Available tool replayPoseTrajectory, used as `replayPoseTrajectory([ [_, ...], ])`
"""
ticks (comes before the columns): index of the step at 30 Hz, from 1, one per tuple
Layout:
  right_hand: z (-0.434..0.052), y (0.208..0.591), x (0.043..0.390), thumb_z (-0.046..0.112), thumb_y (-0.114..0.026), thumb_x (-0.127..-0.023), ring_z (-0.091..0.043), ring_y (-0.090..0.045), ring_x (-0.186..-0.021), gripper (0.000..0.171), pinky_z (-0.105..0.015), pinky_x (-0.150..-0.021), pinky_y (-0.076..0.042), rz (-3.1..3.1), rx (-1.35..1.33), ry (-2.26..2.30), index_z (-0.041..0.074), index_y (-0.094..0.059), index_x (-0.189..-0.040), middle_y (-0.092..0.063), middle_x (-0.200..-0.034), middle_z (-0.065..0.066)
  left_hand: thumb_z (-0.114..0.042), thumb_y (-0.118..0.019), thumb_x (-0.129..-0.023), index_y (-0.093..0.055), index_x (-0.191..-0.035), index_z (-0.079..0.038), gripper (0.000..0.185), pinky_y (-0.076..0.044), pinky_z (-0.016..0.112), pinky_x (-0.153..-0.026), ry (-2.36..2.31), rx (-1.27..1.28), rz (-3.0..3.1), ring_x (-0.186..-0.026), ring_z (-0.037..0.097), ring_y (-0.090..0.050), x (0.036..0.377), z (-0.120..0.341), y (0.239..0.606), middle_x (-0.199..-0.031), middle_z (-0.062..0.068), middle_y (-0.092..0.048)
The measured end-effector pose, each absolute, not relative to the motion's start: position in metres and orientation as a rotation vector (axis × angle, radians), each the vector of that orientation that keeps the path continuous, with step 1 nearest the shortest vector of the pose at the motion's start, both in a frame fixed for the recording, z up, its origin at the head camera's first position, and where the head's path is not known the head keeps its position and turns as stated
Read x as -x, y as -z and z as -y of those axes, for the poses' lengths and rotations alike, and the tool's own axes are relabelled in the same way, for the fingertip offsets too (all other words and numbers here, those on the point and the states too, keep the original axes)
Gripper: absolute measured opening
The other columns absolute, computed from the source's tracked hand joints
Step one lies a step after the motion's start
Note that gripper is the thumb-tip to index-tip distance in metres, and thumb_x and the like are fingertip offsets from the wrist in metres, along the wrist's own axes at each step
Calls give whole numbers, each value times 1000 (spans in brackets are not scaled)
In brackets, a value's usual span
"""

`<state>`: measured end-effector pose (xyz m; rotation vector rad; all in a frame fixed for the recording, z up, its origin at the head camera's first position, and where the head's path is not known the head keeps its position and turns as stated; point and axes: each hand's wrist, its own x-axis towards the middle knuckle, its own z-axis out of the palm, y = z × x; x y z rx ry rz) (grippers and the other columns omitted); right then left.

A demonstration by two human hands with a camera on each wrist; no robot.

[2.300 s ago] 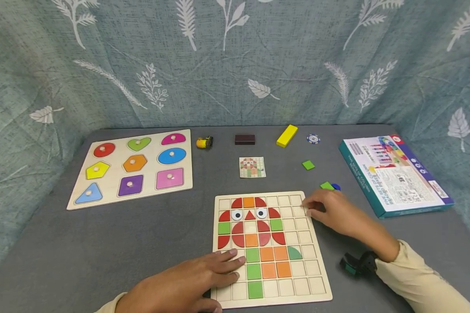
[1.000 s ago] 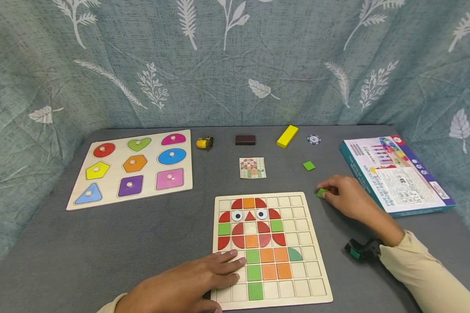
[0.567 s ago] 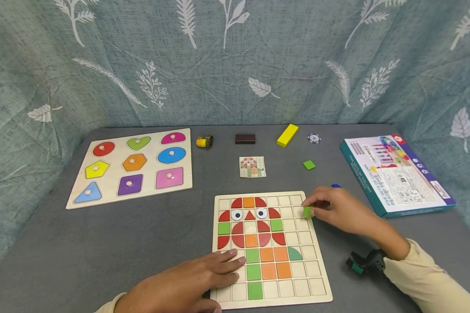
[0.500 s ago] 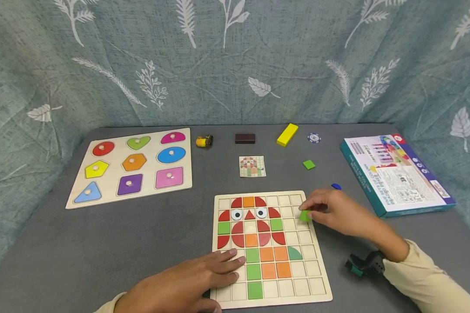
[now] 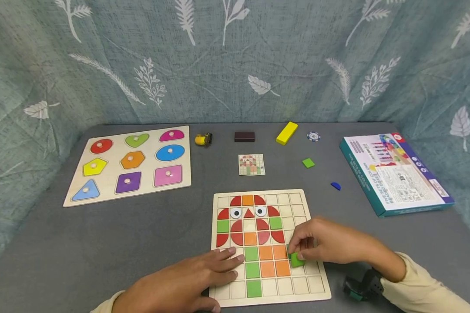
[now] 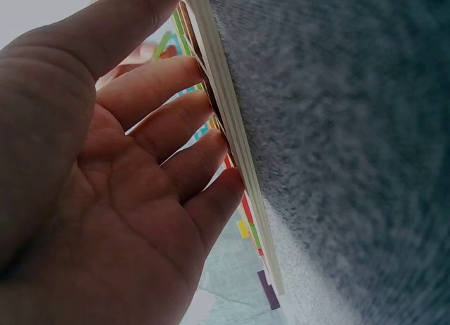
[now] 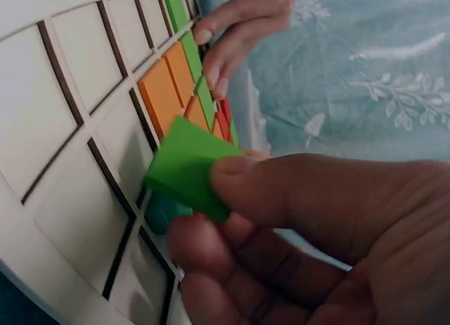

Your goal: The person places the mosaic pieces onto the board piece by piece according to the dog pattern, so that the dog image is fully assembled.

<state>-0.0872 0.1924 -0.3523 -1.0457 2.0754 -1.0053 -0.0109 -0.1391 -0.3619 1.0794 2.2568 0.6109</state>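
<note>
Right hand [image 5: 329, 245] now lower on the grid board [image 5: 317, 292], down from the top right corner half a second ago. Green square tile [image 5: 297, 259] pinched in its fingertips, tilted, just above the cells beside the orange squares [image 5: 273, 260] and over the green quarter-round piece. Blue piece [image 5: 335, 186] on the desk [image 5: 149, 234], no longer hidden behind the hand. Left hand [image 5: 184, 282] same as before, flat, fingers straight, pressing on the board's near left corner.

Around: second green tile [image 5: 308, 163] lying alone, small picture card [image 5: 252, 165] behind the board, shape puzzle [image 5: 129, 165] at the far left, box [image 5: 395, 174] at the right. Yellow block [image 5: 287, 133], brown block [image 5: 244, 136], chip [image 5: 313, 136] and little yellow toy [image 5: 203, 139] along the back. Fingers covering part of the held tile.
</note>
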Motion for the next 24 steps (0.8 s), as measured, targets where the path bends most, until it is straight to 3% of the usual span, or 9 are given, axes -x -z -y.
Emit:
replayPoseTrajectory([
  [17, -180, 356, 74, -4, -74, -80, 0, -50, -71, 23, -20, -63, -47, -2196, 1111, 828, 16, -70, -91, -54, -79, 15, -36, -72, -88, -51, -142, -23, 60, -45, 40, -98, -602, -1067, -2259, -143, 21, -27, 12, 140, 361, -153, -12, -33],
  [24, -183, 359, 84, 0, -72, -85, -2, -51, -70, 15, -21, -61, -47, -2215, 1109, 938, 13, -70, -93, -56, -79, 13, -34, -71, -88, -51, -143, -22, 59, -45, 39, -98, -609, -1082, -2248, -143, 21, -27, 12, 140, 363, -154, -11, -32],
])
